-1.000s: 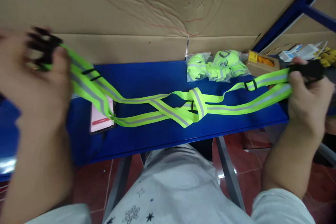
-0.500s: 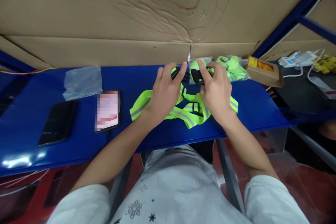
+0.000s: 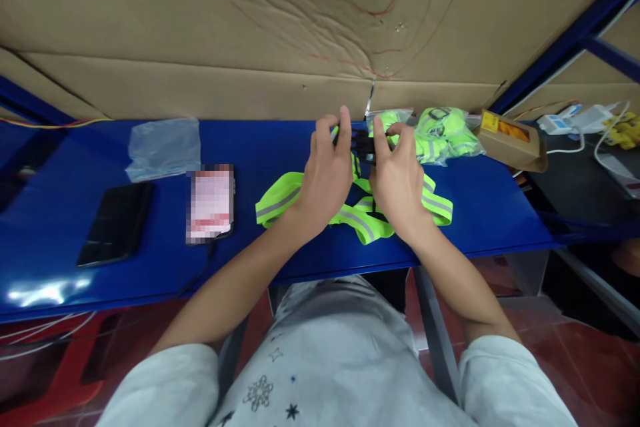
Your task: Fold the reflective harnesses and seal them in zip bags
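Note:
A neon-yellow reflective strap harness [image 3: 367,223] with a grey stripe lies in loops on the blue table. Above its far side, my left hand [image 3: 327,170] and my right hand [image 3: 397,180] hold the two parts of a black side-release buckle [image 3: 363,145] between thumbs and fingers, index fingers pointing forward. The buckle parts meet or nearly meet; whether they are locked I cannot tell. My left hand grips one half, my right hand the other. Both wrists hide parts of the straps.
Bagged neon straps [image 3: 443,130] lie behind my right hand, beside an open cardboard box [image 3: 513,140]. To the left are a clear plastic bag [image 3: 164,149], a black phone [image 3: 116,221] and a phone with a lit screen [image 3: 211,203]. A cardboard wall [image 3: 250,90] closes off the back.
My right hand has moved left toward my left hand, bringing the two buckle halves together. The view has shifted slightly.

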`<state>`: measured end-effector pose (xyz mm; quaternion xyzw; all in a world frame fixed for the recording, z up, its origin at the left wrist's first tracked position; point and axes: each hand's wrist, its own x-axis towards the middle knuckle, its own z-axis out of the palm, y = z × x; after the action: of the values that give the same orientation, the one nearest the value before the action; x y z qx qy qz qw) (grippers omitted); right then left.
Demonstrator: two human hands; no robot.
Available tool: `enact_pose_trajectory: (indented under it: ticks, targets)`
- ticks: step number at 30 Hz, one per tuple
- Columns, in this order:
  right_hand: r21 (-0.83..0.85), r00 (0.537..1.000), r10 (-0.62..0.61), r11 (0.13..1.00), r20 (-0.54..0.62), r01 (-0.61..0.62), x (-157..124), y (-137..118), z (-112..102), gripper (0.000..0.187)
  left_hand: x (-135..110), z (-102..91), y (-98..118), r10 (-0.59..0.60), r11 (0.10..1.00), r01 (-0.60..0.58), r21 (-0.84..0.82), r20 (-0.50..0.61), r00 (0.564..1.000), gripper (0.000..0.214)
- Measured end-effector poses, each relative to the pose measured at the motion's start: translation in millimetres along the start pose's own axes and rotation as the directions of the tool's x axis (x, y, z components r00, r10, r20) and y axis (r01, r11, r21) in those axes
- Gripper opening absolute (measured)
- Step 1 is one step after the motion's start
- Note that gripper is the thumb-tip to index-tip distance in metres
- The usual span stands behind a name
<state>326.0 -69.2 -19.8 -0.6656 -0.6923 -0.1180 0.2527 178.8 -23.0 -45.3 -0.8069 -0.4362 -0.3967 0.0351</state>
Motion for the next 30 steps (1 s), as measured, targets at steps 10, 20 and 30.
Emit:
enact_pose_trajectory:
  ticks: [10, 20, 30]
  targets:
    - [-0.081, 0.997, 0.08, 0.994, 0.011, -0.079, 3.8, -10.3, 0.2, 0.07, -2.6, 3.1, -6.6, -0.068, 0.983, 0.075, -0.167, 0.045, 0.997, 0.055]
    - [-0.032, 0.996, 0.044, 0.999, 0.078, -0.041, -1.2, -20.9, 12.6, 0.068, -8.2, 7.9, 1.7, -0.033, 0.981, 0.036, -0.189, 0.024, 0.999, 0.061]
    - [0.551, 0.785, -0.596, 0.718, 0.171, 0.425, -23.5, -18.0, -110.2, 0.051, 1.7, -2.0, -30.5, -0.078, 0.971, 0.082, -0.224, 0.027, 0.997, 0.052]
